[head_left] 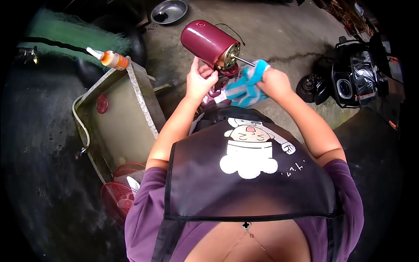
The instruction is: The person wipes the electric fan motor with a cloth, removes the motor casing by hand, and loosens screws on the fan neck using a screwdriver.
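A glossy maroon fan motor housing (207, 41) tilts in front of me, its brass-coloured end and bare metal shaft (244, 61) facing right. My left hand (201, 81) grips it from below near the open end, some fingers hidden behind it. In my right hand (276, 82), closed, is a blue-and-grey striped cloth (244, 92), bunched around the shaft's tip and hanging down. Under the housing, parts of a maroon fan stand (213, 93) show, mostly covered by the cloth and my apron.
At left is a concrete trough (142, 102) of cloudy water with a round red piece (101, 103). An orange-labelled bottle (114, 60) sits on its corner. Red fan guards (118, 198) lean by its near end. A metal basin (170, 12) lies ahead; a black wheeled vehicle (355, 78) stands right.
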Motion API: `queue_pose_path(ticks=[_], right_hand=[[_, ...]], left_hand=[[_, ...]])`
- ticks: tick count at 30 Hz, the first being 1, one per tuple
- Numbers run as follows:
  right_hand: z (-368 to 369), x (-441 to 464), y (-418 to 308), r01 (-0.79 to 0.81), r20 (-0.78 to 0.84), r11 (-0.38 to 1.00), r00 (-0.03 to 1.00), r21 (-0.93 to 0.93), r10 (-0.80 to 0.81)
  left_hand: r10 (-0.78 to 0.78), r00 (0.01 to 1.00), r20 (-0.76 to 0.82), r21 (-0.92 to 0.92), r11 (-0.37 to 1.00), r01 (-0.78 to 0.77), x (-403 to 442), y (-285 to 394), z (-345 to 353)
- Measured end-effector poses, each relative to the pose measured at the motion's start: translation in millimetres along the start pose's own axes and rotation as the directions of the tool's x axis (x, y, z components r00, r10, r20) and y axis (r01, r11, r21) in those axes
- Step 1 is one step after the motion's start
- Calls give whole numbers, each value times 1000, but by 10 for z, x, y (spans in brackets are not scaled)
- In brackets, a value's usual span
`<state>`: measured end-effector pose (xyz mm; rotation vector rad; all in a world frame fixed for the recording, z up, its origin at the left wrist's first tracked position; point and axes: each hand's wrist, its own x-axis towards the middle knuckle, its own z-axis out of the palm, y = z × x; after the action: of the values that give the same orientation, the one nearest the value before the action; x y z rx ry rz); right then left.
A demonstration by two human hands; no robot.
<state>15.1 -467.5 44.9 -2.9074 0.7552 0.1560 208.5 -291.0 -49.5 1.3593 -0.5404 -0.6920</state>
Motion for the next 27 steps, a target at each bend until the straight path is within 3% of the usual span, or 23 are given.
queue_pose_path(ticks=[2,3,5,6,8,10,12,14,15,16,18,19,21,24,25,26,27], right_hand=[[102,-52,345,-145,67,989,987,26,143],[185,-85,493,-137,67,990,989,25,135],[268,-110,616,-205,-85,941,968,268,235],[330,-116,657,-204,-82,941,969,271,233],[264,-123,578,-1,-214,781,961,624,173],[281,-39,510,37,-190,747,974,663,120],[373,145,379,19,-62,564,996,825,57],[258,330,20,-187,188,290,982,938,25],[355,414,-147,-157,158,131,987,979,3],[563,510,-245,-272,276,-81,960,959,48],[646,603,-324,-300,318,-190,945,935,73],[680,647,-347,-295,316,-204,946,933,76],[723,718,-332,-301,313,-85,927,950,206],[727,824,-250,-369,366,-14,914,929,174],[749,831,-219,-393,414,-175,904,903,109],[771,804,-192,-386,408,-179,907,905,107],[790,775,-154,-384,413,-300,910,873,38]], left_hand=[[-15,1000,-2,4,1000,15,-29,-7,-7],[-18,1000,-5,-14,1000,17,-34,21,-1],[-20,1000,12,-49,999,20,-32,67,-2],[-23,1000,9,-45,999,23,-40,65,-5],[-22,999,27,-90,996,24,-27,59,0],[-31,999,25,-61,998,32,-20,49,-1],[-46,999,24,-32,998,46,-31,50,7],[-30,998,46,-73,997,33,-47,74,15],[-5,999,45,-76,997,8,-60,78,42],[0,999,53,-64,998,3,-52,91,68],[26,1000,10,-123,992,-25,-61,104,85],[15,1000,12,-84,996,-14,-51,114,45],[7,999,45,-58,998,-5,-40,120,3],[3,997,72,-72,997,3,-49,179,26],[11,998,61,-53,999,-8,-44,182,32],[23,999,49,-36,999,-21,-34,190,39],[31,998,48,-34,999,-29,-26,207,32]])
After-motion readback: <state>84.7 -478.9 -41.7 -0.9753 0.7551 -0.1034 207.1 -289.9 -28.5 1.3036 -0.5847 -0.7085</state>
